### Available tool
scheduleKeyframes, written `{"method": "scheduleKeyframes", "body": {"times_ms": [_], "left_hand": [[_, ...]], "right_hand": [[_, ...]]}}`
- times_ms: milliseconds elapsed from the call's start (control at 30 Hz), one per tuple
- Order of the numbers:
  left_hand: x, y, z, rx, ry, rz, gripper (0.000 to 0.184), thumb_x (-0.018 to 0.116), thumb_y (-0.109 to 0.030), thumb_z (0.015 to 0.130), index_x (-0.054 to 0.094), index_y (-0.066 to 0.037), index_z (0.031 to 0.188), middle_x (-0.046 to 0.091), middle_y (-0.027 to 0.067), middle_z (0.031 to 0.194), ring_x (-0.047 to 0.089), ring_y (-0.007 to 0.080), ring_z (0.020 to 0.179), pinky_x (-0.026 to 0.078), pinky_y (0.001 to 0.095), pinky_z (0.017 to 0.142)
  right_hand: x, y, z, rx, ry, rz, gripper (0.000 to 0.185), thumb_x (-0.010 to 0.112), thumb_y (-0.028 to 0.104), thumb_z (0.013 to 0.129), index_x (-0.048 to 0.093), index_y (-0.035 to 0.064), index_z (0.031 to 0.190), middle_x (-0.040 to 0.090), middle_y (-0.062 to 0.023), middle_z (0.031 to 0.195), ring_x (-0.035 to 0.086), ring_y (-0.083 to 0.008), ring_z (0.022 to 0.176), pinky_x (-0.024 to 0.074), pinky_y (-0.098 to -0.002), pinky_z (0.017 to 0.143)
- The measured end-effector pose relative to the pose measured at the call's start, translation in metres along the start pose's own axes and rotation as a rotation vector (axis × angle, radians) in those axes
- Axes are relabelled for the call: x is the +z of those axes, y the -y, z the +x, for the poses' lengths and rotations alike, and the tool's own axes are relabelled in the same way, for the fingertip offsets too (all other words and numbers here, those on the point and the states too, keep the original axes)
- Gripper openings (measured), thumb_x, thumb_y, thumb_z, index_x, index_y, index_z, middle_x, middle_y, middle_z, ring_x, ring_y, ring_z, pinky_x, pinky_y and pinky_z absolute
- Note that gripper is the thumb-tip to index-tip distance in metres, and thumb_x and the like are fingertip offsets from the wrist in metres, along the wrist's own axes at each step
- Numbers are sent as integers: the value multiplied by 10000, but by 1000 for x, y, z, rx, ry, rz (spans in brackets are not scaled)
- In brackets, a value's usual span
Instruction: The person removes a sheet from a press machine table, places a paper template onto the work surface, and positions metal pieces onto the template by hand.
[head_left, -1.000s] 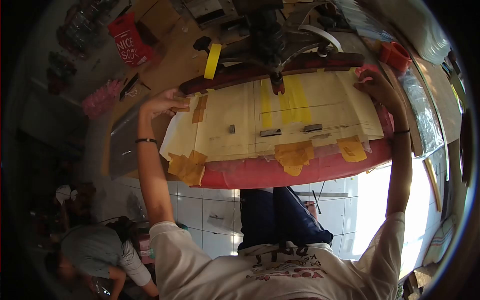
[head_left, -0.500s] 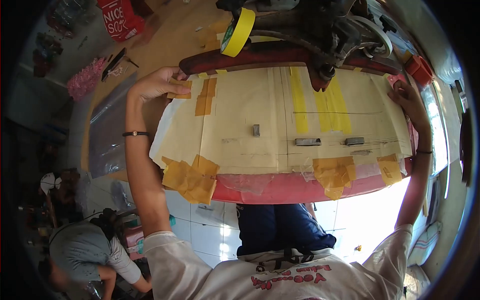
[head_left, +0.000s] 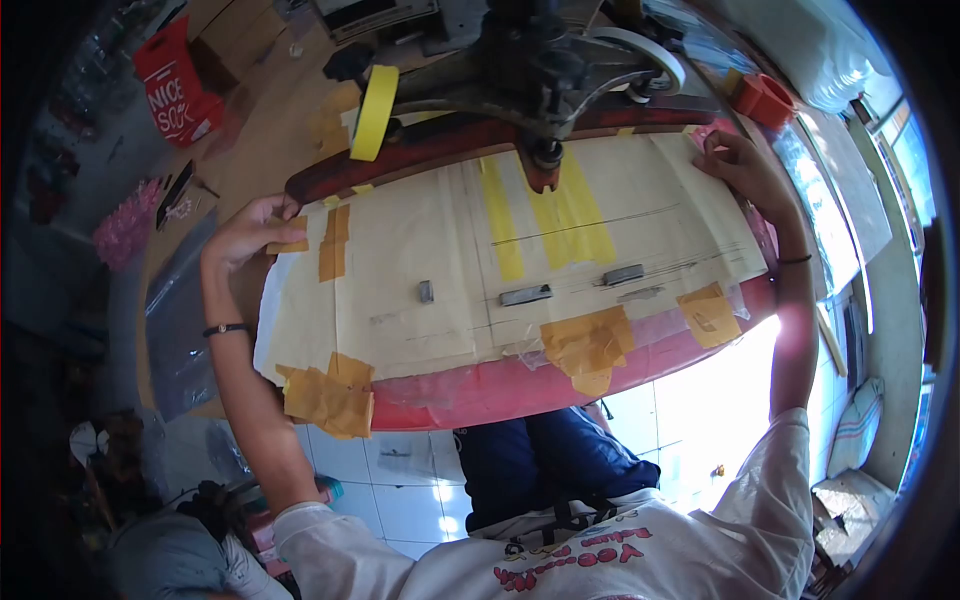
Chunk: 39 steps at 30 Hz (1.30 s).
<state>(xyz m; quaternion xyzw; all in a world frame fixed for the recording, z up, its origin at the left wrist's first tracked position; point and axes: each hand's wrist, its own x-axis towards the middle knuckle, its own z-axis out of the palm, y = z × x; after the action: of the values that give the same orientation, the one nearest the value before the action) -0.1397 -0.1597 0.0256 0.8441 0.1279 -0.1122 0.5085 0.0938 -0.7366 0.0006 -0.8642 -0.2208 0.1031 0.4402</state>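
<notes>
A cream paper sheet (head_left: 420, 335), patched with brown tape (head_left: 590, 340) and yellow tape (head_left: 565, 215), lies over a curved red panel (head_left: 480, 393). My left hand (head_left: 245, 232) is closed at the sheet's upper left corner, its thumb on a piece of brown tape and its other fingers partly hidden behind the edge. At the upper right corner my right hand (head_left: 738, 168) is closed, with curled fingertips on the sheet's edge. Several small grey metal blocks (head_left: 526, 295) rest on the paper. A dark metal machine (head_left: 530, 75) overhangs the top edge, its tip (head_left: 547, 153) above the sheet.
A yellow tape roll (head_left: 374, 113) and a white tape roll (head_left: 670, 62) hang on the machine. Beyond are a red bag (head_left: 172, 90) and a red container (head_left: 763, 100). Clear plastic sheeting (head_left: 180, 310) lies at left. Another person (head_left: 165, 555) bends low at lower left.
The view has turned, so the sheet, panel and machine appear shifted left and tilted. Both hands stay at the same corners of the sheet. The other person is now less in view.
</notes>
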Motion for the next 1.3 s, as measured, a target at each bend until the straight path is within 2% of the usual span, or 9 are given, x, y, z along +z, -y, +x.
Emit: {"method": "scheduleKeyframes", "body": {"times_ms": [133,233,333,367,433,533,1033,1133,1300], "left_hand": [[2,-1,-3,18,-29,19,360,786,-137,793,428,-145,828,557,-40,817,532,12,671,418,174,556],[3,-2,2,35,-24,25,352,783,-141,797,433,-143,831,546,-50,815,518,10,688,413,180,577],[0,-1,-2,25,-20,12,342,777,-140,804,436,-138,833,535,-59,808,507,9,697,408,181,590],[1,0,-2,27,-16,3,338,774,-139,807,437,-137,834,532,-61,806,504,8,699,406,181,592],[4,-4,-3,25,-4,11,338,770,-136,811,433,-137,830,524,-64,800,499,5,696,401,176,594],[2,-4,-2,19,2,-8,340,767,-135,815,426,-137,823,520,-68,795,494,-1,691,396,169,591],[0,-3,1,37,25,-6,352,772,-161,814,420,-151,809,505,-77,787,463,-5,650,374,170,555],[1,-2,0,12,27,-12,349,768,-155,816,419,-149,807,501,-78,786,464,-5,661,378,171,564],[3,-3,-4,16,33,-8,342,761,-145,822,420,-147,810,497,-81,789,463,-7,677,384,173,578]], "right_hand": [[-2,2,1,53,28,1,200,689,232,897,526,130,843,512,90,708,426,21,633,318,-198,502],[1,-2,4,-17,0,-23,209,693,232,896,518,132,839,534,87,710,429,24,606,321,-198,483],[6,1,4,0,2,14,230,677,224,911,485,142,815,491,104,670,382,18,523,286,-190,434],[5,2,2,23,4,-10,236,667,211,917,470,142,805,487,95,684,392,17,565,310,-192,466],[2,-18,12,-112,-1,-23,240,659,206,921,461,139,802,506,74,708,401,12,613,327,-197,504],[1,-27,15,-153,-5,-4,209,668,247,917,508,134,847,559,60,683,435,5,543,307,-206,437],[2,-20,13,-128,-29,-37,213,669,230,915,495,131,840,582,27,719,456,0,607,339,-199,494],[4,-10,7,-74,-3,40,209,670,224,913,508,126,824,576,30,718,450,1,623,333,-195,516],[2,-19,15,-145,-18,-45,216,683,229,904,532,117,799,541,57,697,418,-2,588,315,-212,484]]}}
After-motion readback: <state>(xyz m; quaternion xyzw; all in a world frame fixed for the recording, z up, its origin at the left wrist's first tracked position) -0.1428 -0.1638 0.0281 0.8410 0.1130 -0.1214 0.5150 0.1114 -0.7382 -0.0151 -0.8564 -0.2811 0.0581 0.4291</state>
